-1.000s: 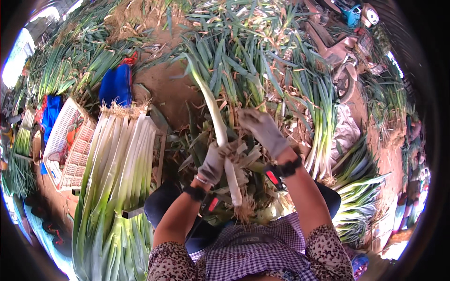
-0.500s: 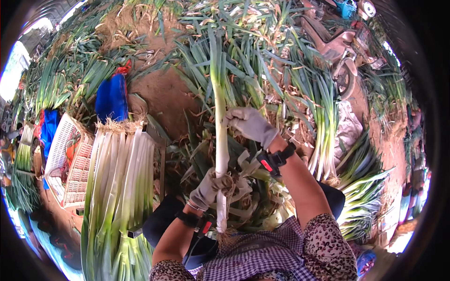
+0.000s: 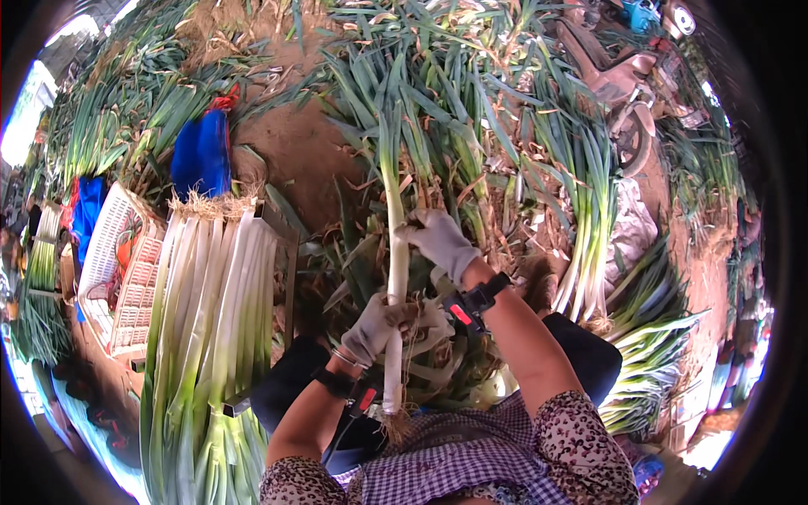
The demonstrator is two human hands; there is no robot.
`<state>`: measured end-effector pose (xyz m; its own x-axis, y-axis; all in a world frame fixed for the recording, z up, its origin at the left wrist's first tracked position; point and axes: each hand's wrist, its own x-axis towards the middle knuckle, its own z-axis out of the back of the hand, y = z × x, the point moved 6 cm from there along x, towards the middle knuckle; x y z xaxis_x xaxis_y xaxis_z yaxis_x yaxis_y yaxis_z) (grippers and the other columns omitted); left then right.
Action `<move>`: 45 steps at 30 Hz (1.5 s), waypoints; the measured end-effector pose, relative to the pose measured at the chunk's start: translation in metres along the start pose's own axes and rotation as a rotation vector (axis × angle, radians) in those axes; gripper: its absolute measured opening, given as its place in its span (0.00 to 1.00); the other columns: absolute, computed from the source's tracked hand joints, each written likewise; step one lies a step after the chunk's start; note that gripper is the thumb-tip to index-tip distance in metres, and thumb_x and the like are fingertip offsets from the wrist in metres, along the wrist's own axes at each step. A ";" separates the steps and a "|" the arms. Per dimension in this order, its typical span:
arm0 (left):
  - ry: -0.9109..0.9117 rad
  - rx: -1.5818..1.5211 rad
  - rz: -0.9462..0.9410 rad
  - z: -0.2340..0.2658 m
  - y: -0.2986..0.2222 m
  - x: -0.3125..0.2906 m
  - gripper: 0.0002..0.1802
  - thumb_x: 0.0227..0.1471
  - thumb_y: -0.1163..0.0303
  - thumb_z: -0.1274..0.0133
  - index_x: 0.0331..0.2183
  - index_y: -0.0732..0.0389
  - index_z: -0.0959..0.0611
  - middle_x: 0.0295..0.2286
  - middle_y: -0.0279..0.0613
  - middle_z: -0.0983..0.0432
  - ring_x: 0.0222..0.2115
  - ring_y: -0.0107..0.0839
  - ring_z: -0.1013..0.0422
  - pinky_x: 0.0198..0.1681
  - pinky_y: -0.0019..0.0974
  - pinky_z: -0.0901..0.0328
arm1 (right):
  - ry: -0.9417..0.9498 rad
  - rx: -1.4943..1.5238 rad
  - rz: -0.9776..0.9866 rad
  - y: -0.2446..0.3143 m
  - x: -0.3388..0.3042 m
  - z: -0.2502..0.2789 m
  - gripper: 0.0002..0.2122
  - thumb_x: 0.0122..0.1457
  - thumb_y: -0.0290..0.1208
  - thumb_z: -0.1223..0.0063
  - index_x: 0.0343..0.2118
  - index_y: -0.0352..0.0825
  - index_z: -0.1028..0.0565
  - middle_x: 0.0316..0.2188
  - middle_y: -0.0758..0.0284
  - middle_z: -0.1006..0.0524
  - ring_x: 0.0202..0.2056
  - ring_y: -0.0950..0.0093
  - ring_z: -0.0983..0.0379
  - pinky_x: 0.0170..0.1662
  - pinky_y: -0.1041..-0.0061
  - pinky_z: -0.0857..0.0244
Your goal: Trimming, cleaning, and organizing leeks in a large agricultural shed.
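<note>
Pale gloves (image 3: 444,242), black wristbands (image 3: 488,292), checked apron (image 3: 459,467), spotted sleeves (image 3: 581,446)

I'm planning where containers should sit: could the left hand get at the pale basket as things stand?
Probably not easily: the left hand is closed around a leek, and the stacked leeks lie between it and the pale basket.

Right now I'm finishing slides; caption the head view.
Gloved left hand grips a leek above its roots, right hand higher along it.

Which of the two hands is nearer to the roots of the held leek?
Left. The left hand grips the leek just above the roots; the right hand is farther up, at the leek's right side.
</note>
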<state>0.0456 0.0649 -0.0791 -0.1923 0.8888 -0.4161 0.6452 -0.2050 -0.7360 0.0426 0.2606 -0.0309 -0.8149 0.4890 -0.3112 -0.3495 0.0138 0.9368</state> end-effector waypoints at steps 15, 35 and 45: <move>0.095 -0.477 -0.049 0.002 -0.019 0.013 0.33 0.67 0.36 0.57 0.43 0.60 0.22 0.25 0.35 0.25 0.21 0.28 0.27 0.26 0.31 0.29 | 0.076 0.429 0.376 0.094 -0.149 -0.011 0.12 0.65 0.34 0.36 0.39 0.34 0.28 0.33 0.71 0.24 0.28 0.83 0.27 0.31 0.82 0.32; -0.207 -0.186 0.025 0.008 -0.005 0.011 0.26 0.66 0.42 0.50 0.37 0.58 0.22 0.24 0.37 0.26 0.18 0.31 0.29 0.19 0.40 0.33 | -0.315 -0.515 0.304 0.068 -0.202 0.063 0.24 0.61 0.27 0.38 0.61 0.33 0.27 0.49 0.65 0.20 0.28 0.83 0.30 0.35 0.81 0.30; 0.060 1.175 -0.281 -0.046 -0.064 -0.021 0.27 0.61 0.53 0.43 0.53 0.64 0.21 0.47 0.58 0.20 0.48 0.42 0.22 0.47 0.39 0.27 | 0.042 0.073 0.311 -0.061 -0.123 0.017 0.21 0.61 0.28 0.36 0.58 0.43 0.23 0.67 0.60 0.34 0.63 0.59 0.32 0.65 0.68 0.32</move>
<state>0.0421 0.0783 0.0009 -0.1633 0.9734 -0.1608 -0.4853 -0.2212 -0.8459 0.1717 0.2148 -0.0470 -0.8963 0.4432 -0.0133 -0.0478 -0.0669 0.9966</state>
